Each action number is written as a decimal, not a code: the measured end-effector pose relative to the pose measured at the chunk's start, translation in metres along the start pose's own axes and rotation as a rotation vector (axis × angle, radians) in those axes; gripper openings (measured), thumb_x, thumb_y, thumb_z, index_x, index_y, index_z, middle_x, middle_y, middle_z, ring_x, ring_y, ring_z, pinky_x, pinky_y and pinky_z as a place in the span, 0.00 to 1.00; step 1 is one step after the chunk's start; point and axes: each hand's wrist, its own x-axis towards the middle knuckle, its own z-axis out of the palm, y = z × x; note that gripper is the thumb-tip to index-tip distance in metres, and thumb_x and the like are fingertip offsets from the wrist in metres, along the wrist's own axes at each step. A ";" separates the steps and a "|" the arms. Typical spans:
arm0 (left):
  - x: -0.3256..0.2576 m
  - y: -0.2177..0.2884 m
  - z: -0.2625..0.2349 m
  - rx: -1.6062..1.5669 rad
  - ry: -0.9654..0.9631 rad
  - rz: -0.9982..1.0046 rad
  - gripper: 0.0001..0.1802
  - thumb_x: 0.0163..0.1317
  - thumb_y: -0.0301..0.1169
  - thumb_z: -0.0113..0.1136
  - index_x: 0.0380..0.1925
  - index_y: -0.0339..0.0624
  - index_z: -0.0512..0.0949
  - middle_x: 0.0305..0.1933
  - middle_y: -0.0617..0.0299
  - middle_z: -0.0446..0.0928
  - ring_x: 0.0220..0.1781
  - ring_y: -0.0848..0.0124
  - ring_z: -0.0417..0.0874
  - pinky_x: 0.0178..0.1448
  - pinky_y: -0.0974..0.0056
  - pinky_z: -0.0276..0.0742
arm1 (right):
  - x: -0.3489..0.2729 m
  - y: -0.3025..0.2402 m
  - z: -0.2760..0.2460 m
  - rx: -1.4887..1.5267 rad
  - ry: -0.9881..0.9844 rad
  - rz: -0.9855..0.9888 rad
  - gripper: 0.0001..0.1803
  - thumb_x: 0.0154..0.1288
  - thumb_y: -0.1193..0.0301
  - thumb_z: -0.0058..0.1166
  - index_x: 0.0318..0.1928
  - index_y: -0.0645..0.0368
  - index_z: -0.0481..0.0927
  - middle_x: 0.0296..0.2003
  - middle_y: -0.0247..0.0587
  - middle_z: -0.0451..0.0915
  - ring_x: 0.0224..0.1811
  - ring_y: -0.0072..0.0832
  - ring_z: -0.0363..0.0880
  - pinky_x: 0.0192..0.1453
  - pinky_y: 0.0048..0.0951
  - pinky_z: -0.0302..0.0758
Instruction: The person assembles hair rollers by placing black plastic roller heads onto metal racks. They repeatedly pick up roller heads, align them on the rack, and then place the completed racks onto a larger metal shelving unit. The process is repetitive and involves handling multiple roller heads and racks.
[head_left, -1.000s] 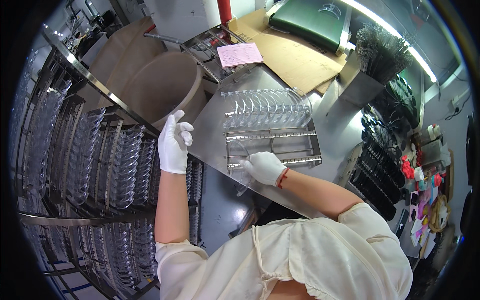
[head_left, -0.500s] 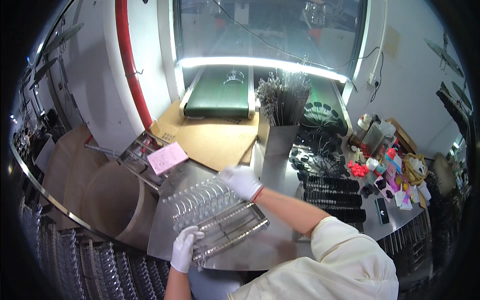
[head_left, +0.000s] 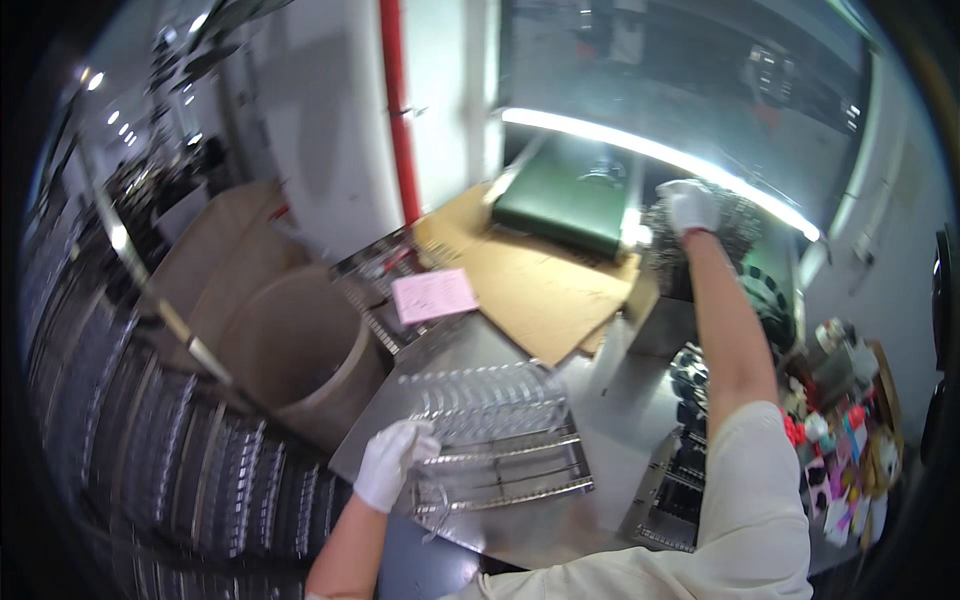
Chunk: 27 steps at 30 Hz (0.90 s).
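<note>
My left hand point(head_left: 393, 462), in a white glove, is at the left end of a slotted metal rack point(head_left: 520, 452) lying on the steel table. Its fingers are curled against the rack's end. A row of clear curved pieces point(head_left: 490, 402) stands along the rack's far side. With the arm stretched far forward, my gloved right hand point(head_left: 690, 206) is at the top of a dense bundle of thin metal wire pieces point(head_left: 735, 222), which stands in a grey metal bin point(head_left: 664, 326). Blur hides how its fingers close and whether they hold anything.
Cardboard point(head_left: 545, 290) lies before a green conveyor belt point(head_left: 565, 205). A pink pad point(head_left: 434, 295) is left of it, near a large brown bin point(head_left: 300, 345). Loaded racks point(head_left: 245, 480) fill the lower left. Black pieces point(head_left: 690, 385) and coloured clutter point(head_left: 845, 470) lie right.
My right hand has left the clear pieces and reached far forward and right to the wire bundle. My left hand stays at the rack's left end. The whole view has swung.
</note>
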 end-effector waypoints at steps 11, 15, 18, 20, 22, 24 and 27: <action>-0.003 0.097 0.026 0.302 0.321 0.487 0.25 0.70 0.29 0.66 0.64 0.32 0.76 0.48 0.58 0.84 0.38 0.77 0.80 0.45 0.72 0.78 | -0.132 -0.163 -0.144 0.324 0.631 -0.705 0.12 0.69 0.81 0.58 0.48 0.56 0.88 0.40 0.40 0.88 0.41 0.32 0.87 0.48 0.32 0.80; -0.017 0.117 0.054 0.684 0.353 0.915 0.32 0.55 0.27 0.76 0.62 0.38 0.79 0.59 0.53 0.82 0.40 0.70 0.87 0.41 0.66 0.84 | -0.233 -0.229 -0.164 0.703 0.030 -1.055 0.12 0.73 0.77 0.55 0.54 0.61 0.83 0.44 0.44 0.86 0.44 0.32 0.86 0.50 0.32 0.81; -0.006 0.085 0.008 1.025 0.359 1.207 0.18 0.57 0.26 0.71 0.50 0.39 0.86 0.43 0.57 0.88 0.37 0.65 0.90 0.42 0.64 0.86 | -0.255 -0.269 -0.135 1.187 -0.666 -0.979 0.18 0.73 0.71 0.55 0.60 0.62 0.79 0.49 0.47 0.84 0.49 0.36 0.85 0.55 0.34 0.81; -0.009 0.052 -0.029 0.742 0.504 0.779 0.13 0.77 0.28 0.56 0.52 0.32 0.84 0.45 0.56 0.87 0.40 0.72 0.88 0.47 0.68 0.85 | -0.273 -0.296 -0.101 1.384 -0.740 -0.640 0.25 0.73 0.68 0.56 0.68 0.57 0.73 0.59 0.53 0.79 0.57 0.46 0.82 0.60 0.38 0.79; 0.004 0.018 -0.073 0.138 0.687 0.486 0.13 0.80 0.31 0.52 0.51 0.35 0.82 0.45 0.55 0.86 0.37 0.72 0.88 0.42 0.68 0.85 | -0.276 -0.289 -0.028 1.147 -0.837 -0.567 0.27 0.76 0.65 0.55 0.71 0.56 0.69 0.64 0.56 0.74 0.62 0.50 0.78 0.64 0.41 0.77; 0.014 -0.016 -0.096 0.033 0.665 0.291 0.12 0.80 0.34 0.52 0.49 0.37 0.80 0.43 0.53 0.86 0.38 0.70 0.88 0.38 0.68 0.85 | -0.287 -0.264 0.058 0.789 -0.648 -0.868 0.27 0.78 0.58 0.52 0.71 0.56 0.70 0.66 0.54 0.74 0.65 0.51 0.76 0.68 0.46 0.74; 0.009 -0.025 -0.107 0.028 0.720 0.198 0.12 0.80 0.35 0.52 0.46 0.39 0.79 0.43 0.53 0.85 0.38 0.68 0.89 0.35 0.67 0.86 | -0.306 -0.274 0.091 0.515 -0.833 -0.851 0.35 0.77 0.44 0.47 0.73 0.51 0.69 0.70 0.51 0.71 0.72 0.49 0.70 0.73 0.56 0.68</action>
